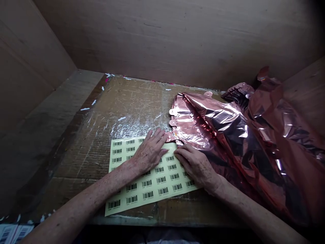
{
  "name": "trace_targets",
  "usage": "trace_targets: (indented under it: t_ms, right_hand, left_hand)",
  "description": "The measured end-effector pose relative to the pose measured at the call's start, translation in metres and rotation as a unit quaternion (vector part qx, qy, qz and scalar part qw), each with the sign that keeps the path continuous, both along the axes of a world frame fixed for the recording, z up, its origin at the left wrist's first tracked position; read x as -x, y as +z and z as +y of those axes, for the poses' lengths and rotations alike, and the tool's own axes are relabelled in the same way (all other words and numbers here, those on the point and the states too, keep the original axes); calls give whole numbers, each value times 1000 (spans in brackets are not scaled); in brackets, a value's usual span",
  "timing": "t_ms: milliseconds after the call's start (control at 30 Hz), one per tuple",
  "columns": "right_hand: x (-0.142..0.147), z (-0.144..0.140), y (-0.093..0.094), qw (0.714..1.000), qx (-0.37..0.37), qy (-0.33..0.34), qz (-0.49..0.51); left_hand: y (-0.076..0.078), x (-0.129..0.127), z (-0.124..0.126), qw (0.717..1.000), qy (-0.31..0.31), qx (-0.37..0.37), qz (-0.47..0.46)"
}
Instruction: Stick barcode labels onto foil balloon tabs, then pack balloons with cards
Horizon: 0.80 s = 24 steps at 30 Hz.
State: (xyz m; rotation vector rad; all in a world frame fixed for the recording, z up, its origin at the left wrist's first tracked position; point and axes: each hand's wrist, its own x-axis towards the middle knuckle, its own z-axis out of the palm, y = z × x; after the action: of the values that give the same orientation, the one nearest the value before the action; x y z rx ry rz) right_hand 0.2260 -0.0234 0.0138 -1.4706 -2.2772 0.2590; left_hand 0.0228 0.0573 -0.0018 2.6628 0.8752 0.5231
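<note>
The left hand [149, 150] lies flat, palm down, on the barcode label sheet [152, 184], its fingers [158, 135] straight and slightly spread, holding nothing, the tips reaching the sheet's far edge just beside the foil. The right hand [196, 166] also rests palm down on the sheet's right part, fingers close together and extended, touching the near edge of the rose-gold foil balloons [228, 128]. The yellowish sheet sits at the near middle of the taped cardboard work surface [122, 101], its long axis running left to right, tilted slightly. The foil heap crowds the right side, with small tabs [172, 112] pointing left.
</note>
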Motion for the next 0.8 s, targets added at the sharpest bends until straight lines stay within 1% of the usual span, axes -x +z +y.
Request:
trace_targets:
  t_ms: [100,200,267,433,500,600,667,733,800]
  right_hand:
    - [2,3,3,1000,-8,-11,-27]
    - [2,5,4,999,37,-7,-38]
    - [3,6,4,997,63,-17,-40]
    - [9,5,3,995,65,-53,-58]
    - [8,6,7,995,77,-52,-33]
    - [-2,10,20,992,103,-57,40]
    - [-8,13,28,987,128,-64,71]
    - [-10,14,29,988,128,-66,55]
    - [-4,12,23,993,94,-71,7]
  left_hand:
    - [0,0,0,1000,-1,-5,-8]
    - [-1,0,0,1000,2,-2,-3]
    - [-2,0,0,1000,2,2,-1]
    - [-2,1,-1,1000,-1,6,-2]
    - [-2,1,-1,1000,-2,8,-2]
    - [-2,2,-1,1000,-3,10,-3]
    - [-3,2,0,1000,-4,11,-4]
    - [-4,2,0,1000,-4,11,-5]
    - [-5,2,0,1000,-3,10,-5]
